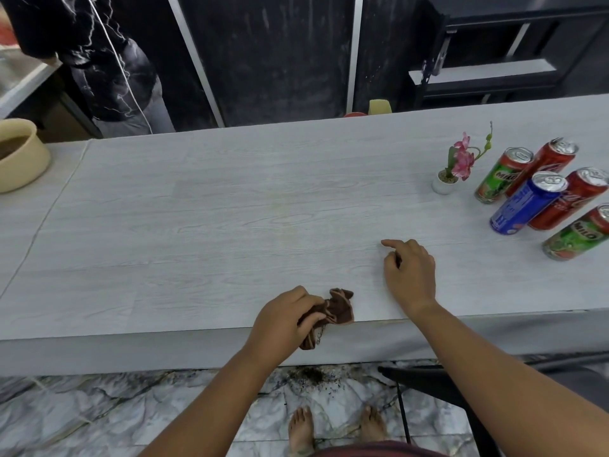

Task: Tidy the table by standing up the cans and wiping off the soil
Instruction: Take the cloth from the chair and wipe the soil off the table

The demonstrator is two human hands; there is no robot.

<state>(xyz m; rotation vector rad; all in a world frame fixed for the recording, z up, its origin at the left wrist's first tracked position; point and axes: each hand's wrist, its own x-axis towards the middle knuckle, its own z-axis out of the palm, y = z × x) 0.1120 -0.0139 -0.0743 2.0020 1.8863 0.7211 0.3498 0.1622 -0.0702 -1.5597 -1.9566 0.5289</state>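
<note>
A tan bowl (19, 156) sits at the far left. At the near edge, the left hand (283, 319) grips a brown cloth (333, 313); soil (313, 376) lies on the floor below. The right hand (410, 273), loosely curled and holding nothing, rests on the table (230, 209). Five cans (527, 201) stand far right, by a flower pot (445, 184). Best to sweep any last crumbs toward that edge with a flat cloth.
</note>
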